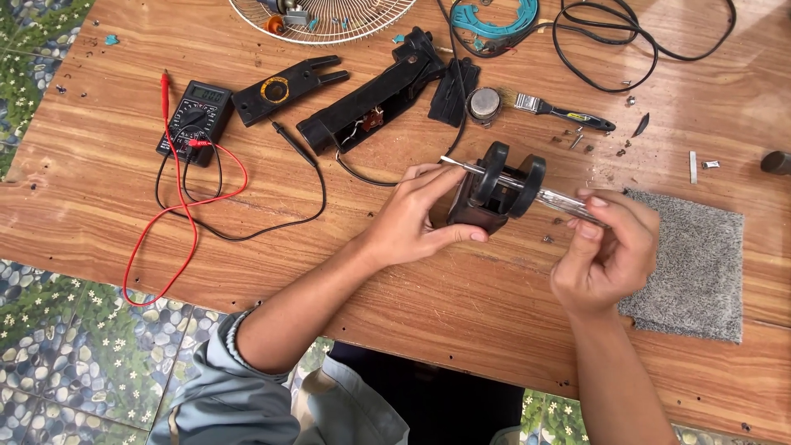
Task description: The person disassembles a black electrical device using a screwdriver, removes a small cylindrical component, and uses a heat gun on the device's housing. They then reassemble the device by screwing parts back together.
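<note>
Dark plastic hinge bracket (494,194) with 2 round lugs sits mid-table, gripped by the left hand (416,222) closed around its near-left side. Right hand (606,251) pinches a clear-handled screwdriver (560,200), its shaft threaded through both lugs. Judging by this, a pin or screw is being worked; next calls for steady, aligned pressure. Multimeter (196,119) lies far left.

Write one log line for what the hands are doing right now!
left hand: grips black plastic part | right hand: holds clear-handled screwdriver, shaft through part | nearby: multimeter, paintbrush, grey mat
</note>
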